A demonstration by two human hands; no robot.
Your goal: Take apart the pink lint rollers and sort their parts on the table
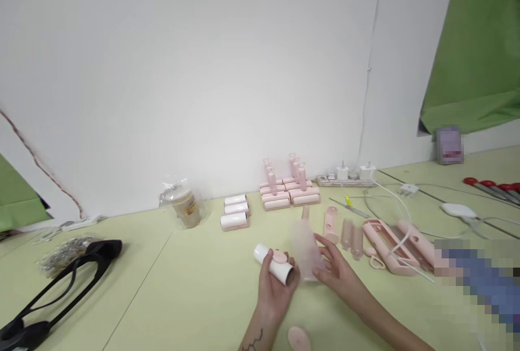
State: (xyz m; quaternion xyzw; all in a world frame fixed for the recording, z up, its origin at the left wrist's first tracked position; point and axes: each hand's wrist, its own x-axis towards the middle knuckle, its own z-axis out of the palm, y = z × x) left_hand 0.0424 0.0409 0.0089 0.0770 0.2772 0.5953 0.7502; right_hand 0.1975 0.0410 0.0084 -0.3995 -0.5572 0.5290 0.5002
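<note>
In my left hand (274,297) is a white paper roll (264,256) with an open dark end toward me. A small pink rounded piece (279,256) sits against the roll, partly hidden by my fingers. The fingers and thumb of my right hand (341,270) close on the edge of a translucent pinkish plastic bag (304,253); the bag is blurred, and whether anything is inside I cannot tell. Below my hands lies a pink oval part (299,338). Just beyond the bag are a long pink handle-like part (331,225) and two clear pink tubes (352,237).
Three white rolls (234,221) lie left of several assembled pink lint rollers (276,199). Pink housings (392,248) lie at right beneath a white cable (406,226). A power strip (345,180), wrapped cup (187,207) and black strap-like frame (81,270) also occupy the table.
</note>
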